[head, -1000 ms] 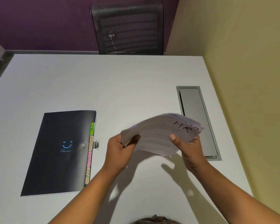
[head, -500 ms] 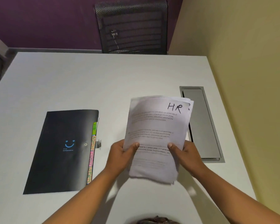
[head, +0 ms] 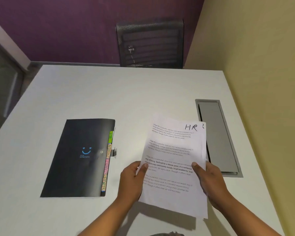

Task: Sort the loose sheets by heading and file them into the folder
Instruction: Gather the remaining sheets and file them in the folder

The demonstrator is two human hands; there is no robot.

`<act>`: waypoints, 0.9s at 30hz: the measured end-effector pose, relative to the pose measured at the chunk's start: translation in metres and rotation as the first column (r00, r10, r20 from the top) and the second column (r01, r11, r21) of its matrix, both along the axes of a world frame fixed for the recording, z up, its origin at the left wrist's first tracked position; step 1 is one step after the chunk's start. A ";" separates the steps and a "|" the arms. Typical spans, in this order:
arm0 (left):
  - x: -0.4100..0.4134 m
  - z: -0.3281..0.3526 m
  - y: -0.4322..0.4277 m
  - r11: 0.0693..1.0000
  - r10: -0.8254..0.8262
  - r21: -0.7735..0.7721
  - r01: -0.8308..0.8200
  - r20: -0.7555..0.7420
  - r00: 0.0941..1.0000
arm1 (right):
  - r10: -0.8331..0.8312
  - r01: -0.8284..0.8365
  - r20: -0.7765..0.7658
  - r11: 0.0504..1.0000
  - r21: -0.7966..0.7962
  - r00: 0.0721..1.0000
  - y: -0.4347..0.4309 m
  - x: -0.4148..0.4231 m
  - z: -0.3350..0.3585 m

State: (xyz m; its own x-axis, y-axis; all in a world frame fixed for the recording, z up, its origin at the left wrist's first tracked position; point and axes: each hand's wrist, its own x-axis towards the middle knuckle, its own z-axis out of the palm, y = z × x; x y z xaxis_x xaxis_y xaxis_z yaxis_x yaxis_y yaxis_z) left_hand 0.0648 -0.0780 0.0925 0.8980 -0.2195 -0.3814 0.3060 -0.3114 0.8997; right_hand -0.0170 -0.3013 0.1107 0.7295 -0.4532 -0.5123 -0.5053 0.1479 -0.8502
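Head view. White tabletop (head: pixel 109 92), matte, takes up most of the frame. A purple wall (head: pixel 66 28) runs past its far edge and a yellow-green wall (head: pixel 262 65) along its right side. The black mesh chair (head: pixel 150 43) stands against the purple wall, beyond the folder and to its right.

The black folder (head: pixel 75 159) lies flat and closed on the tabletop, with a blue smiley printed on its cover. Coloured index tabs (head: pixel 107 160) show along its right edge.

The stack of sheets (head: pixel 174 150) is right of the folder, apart from it, and is held above the tabletop, with its shadow below. The top sheet has printed paragraphs and "HR" handwritten in its upper right corner.

- Left hand (head: pixel 131 181): pinches the stack's left edge, thumb on top, fingers underneath.
- Right hand (head: pixel 208 179): pinches the right edge with the thumb on top. Fingers are hidden under the paper.

The grey recessed cable hatch (head: pixel 218 137) lies farther right of the folder. The stack and the right hand cover part of its left rim.
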 end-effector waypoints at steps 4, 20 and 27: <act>-0.011 -0.012 0.012 0.981 0.127 0.125 -0.148 0.162 0.979 | 0.098 -0.098 -0.075 0.995 0.008 0.992 0.013 -0.010 -0.006; 0.009 -0.037 0.084 0.891 -0.072 0.451 0.050 0.031 0.997 | -0.003 -0.001 -0.050 0.998 -0.062 0.999 0.015 -0.026 -0.015; 0.029 -0.060 0.137 0.393 -0.074 0.919 -0.010 0.042 0.996 | -0.063 0.063 -0.022 0.998 -0.012 0.998 0.017 -0.032 -0.012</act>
